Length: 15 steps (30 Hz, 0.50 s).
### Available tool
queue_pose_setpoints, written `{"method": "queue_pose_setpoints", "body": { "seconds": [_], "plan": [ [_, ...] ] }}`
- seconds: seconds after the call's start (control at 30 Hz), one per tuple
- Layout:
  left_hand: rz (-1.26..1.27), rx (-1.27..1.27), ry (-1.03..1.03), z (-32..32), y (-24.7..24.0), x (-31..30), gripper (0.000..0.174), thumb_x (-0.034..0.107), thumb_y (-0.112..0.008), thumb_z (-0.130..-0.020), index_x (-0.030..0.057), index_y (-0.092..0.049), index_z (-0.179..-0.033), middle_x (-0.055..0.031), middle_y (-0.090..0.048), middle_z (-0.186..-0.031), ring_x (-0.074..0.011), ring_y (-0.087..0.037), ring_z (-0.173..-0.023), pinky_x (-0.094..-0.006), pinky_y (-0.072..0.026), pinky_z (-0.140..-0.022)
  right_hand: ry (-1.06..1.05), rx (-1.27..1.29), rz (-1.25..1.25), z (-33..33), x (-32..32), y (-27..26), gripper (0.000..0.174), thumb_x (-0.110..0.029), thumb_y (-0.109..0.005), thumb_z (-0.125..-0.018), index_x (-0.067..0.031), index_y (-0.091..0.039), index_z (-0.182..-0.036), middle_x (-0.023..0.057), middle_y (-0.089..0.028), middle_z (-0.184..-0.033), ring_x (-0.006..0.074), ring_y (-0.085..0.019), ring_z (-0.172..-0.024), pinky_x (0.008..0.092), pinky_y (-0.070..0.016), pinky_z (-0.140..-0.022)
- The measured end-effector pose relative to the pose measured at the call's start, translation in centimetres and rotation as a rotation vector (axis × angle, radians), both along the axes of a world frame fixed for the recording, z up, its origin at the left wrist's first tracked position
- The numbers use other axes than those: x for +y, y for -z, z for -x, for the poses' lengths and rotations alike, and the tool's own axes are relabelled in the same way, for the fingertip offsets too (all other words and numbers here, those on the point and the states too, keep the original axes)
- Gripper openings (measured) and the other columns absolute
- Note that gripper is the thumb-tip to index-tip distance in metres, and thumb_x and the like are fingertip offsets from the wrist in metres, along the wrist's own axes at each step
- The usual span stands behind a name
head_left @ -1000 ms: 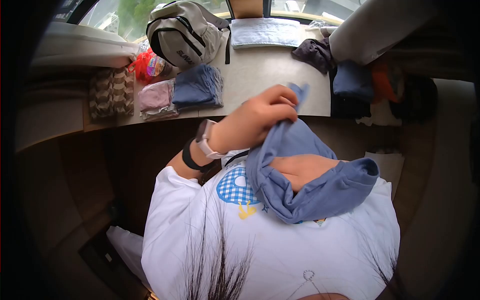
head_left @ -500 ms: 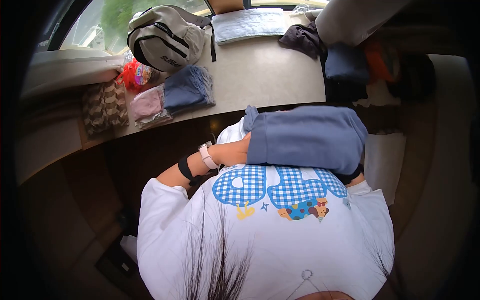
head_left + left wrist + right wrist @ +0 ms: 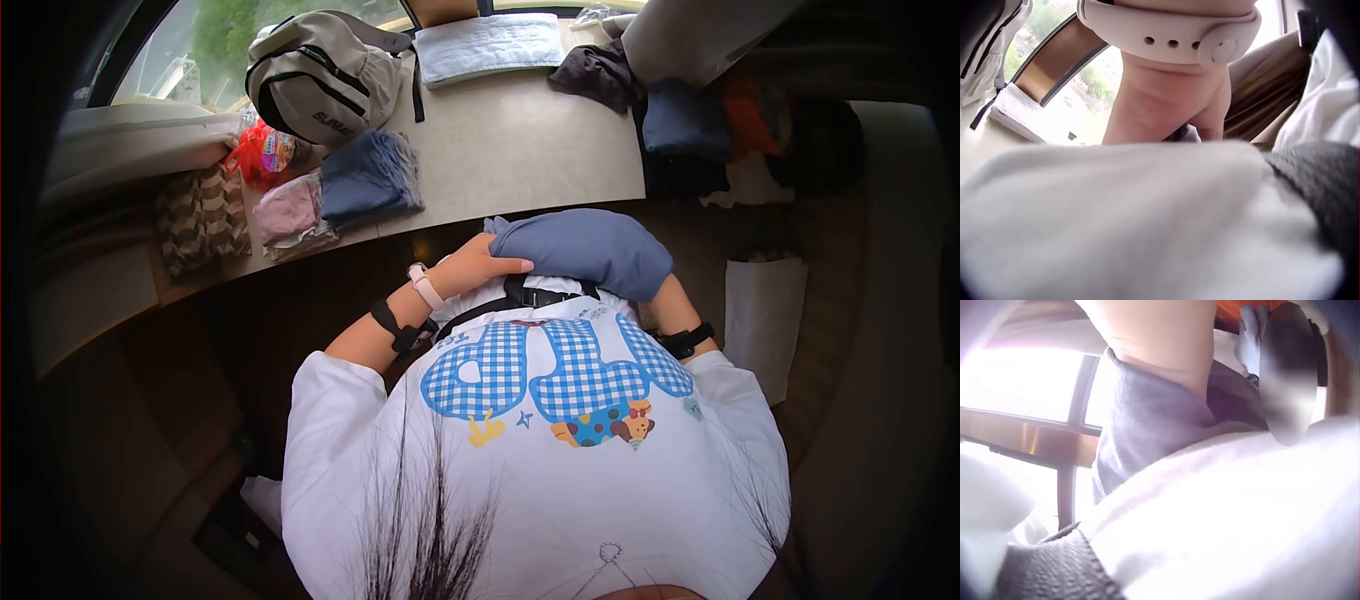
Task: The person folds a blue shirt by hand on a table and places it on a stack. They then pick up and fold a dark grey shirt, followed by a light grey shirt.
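In the head view a blue-grey cloth garment is bunched in front of the waist. My left hand grips its left edge, thumb on top and the other fingers hidden under the cloth. The right forearm goes into the garment's open end, so the right hand is covered by fabric. In the right wrist view the garment wraps round the wrist like a sleeve or leg. The left wrist view shows the back of the left hand below a pale watch strap, its fingertips hidden by white cloth.
On the counter stand a beige backpack, a folded blue garment stack, pink clothing and a red bag. A white towel lies at the back. Dark cloth and more folded clothes are at right.
The left hand came out from behind the cloth and now grips its left edge. The garment went from loosely gathered to spread over the right arm, then sank lower and farther from the chest.
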<state>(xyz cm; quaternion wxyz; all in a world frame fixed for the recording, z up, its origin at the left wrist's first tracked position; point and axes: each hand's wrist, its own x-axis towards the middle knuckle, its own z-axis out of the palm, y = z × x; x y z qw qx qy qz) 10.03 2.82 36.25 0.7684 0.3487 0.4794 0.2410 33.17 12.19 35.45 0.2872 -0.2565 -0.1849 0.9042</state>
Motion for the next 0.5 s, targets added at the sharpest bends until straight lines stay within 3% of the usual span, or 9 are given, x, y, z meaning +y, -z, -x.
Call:
{"method": "queue_pose_setpoints", "body": {
  "seconds": [0.1,0.13,0.23,0.27,0.37,0.5],
  "plan": [
    [0.075,-0.064,-0.106,0.1,-2.1,1.3,0.053,0.035,-0.053,-0.085,-0.0051,-0.045,-0.119,-0.01,-0.05,-0.118,-0.0157,-0.045,-0.106,-0.0266,-0.0302,-0.095,0.016,-0.033,-0.068,-0.6,0.1,-0.7,0.031,-0.009,-0.047,-0.085,-0.0014,-0.046,-0.116,0.0143,-0.049,-0.114,0.0229,-0.049,-0.103,0.0306,-0.0382,-0.09],
    [0.195,-0.01,-0.136,0.5,-0.5,1.5,0.049,0.037,-0.048,-0.087,-0.0011,-0.046,-0.117,-0.0094,-0.052,-0.112,-0.0143,-0.045,-0.103,-0.0271,-0.0325,-0.092,0.015,-0.046,-0.096,-0.8,0.1,-0.9,0.032,-0.009,-0.046,-0.085,-0.0016,-0.046,-0.116,0.014,-0.049,-0.114,0.0224,-0.049,-0.103,0.0303,-0.0382,-0.09],
    [0.184,0.06,-0.258,0.9,0.2,1.7,0.043,0.037,-0.048,-0.087,0.0044,-0.046,-0.116,-0.007,-0.053,-0.103,-0.0114,-0.045,-0.098,-0.0272,-0.0353,-0.087,0.02,-0.082,-0.187,-0.6,0.5,-1.4,0.032,-0.009,-0.046,-0.086,-0.0023,-0.045,-0.117,0.0129,-0.05,-0.113,0.021,-0.049,-0.102,0.0294,-0.0382,-0.09],
    [0.203,0.068,-0.333,0.9,0.6,1.6,0.034,0.03,-0.049,-0.087,0.0078,-0.045,-0.112,-0.0032,-0.054,-0.092,-0.0092,-0.049,-0.084,-0.0243,-0.0392,-0.077,0.018,-0.098,-0.213,-0.4,0.6,-1.6,0.032,-0.009,-0.046,-0.086,-0.0025,-0.045,-0.117,0.0125,-0.05,-0.113,0.0206,-0.049,-0.102,0.0291,-0.0382,-0.09],
    [0.154,-0.046,-0.355,1.5,2.0,1.2,0.03,0.022,-0.05,-0.087,0.0076,-0.044,-0.113,-0.0002,-0.056,-0.087,-0.0076,-0.051,-0.073,-0.0206,-0.0411,-0.067,0.016,-0.141,-0.293,0.1,0.8,-2.2,0.032,-0.009,-0.045,-0.086,-0.0031,-0.045,-0.118,0.0114,-0.05,-0.112,0.0192,-0.05,-0.101,0.0282,-0.0382,-0.09],
    [-0.075,0.115,-0.427,0.7,1.8,0.8,0.019,0.015,-0.054,-0.085,0.0049,-0.052,-0.1,0.0007,-0.057,-0.08,-0.0067,-0.052,-0.067,-0.0193,-0.042,-0.062,-0.002,-0.2,-0.398,0.7,1.1,-2.5,0.033,-0.009,-0.045,-0.087,-0.004,-0.044,-0.119,0.01,-0.051,-0.111,0.0174,-0.05,-0.1,0.0269,-0.0382,-0.09]
  ]
}}
